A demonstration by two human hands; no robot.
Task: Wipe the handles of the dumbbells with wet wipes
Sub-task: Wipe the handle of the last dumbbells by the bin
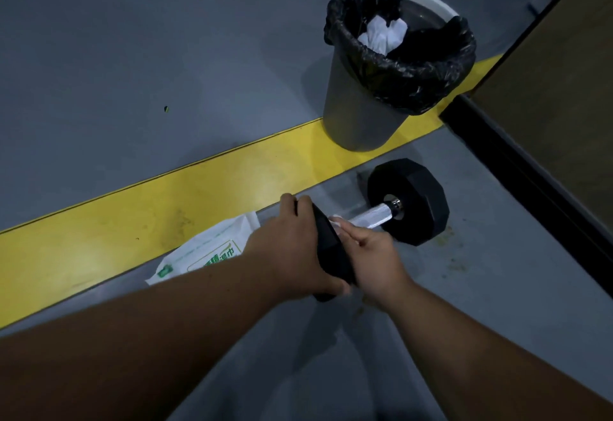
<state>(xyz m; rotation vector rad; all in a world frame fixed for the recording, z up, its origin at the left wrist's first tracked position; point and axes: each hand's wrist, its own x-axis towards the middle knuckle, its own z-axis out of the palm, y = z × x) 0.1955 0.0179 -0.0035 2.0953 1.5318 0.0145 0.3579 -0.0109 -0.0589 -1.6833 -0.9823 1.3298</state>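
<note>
**Wipe in progress on one dumbbell handle**

Grey floor [116,72] with yellow stripe [166,201] running from near left to far right. Far right: grey bin [358,115] with black liner, crumpled white wipes [384,35] inside, so likely some wiping already done, though count not readable. Only one dumbbell [408,201] in view, lying on the floor just near of the bin, right of centre; any others out of frame, so remaining work unknown.

Progress, as a judgement: mid-step. Handle [373,215] bare and shiny toward the far weight; near part covered by the hand and wipe. Not possible to say how much of the bar is already clean. Left to do, probably: finish the stroke along the bar, bin the wipe, move on.

Wipe pack [205,251], white with green print, flat on the floor at the stripe's near edge, just left of the dumbbell, partly hidden behind the left forearm.

Left hand [292,251] clamped over the near weight from above, thumb low, steadying it. Right hand [371,254] closed around the near end of the handle, fingers pointing left across the bar, with a white wet wipe [336,221] pinched between fingers and metal. Both forearms reaching in from the near edge, converging on the near weight.
</note>
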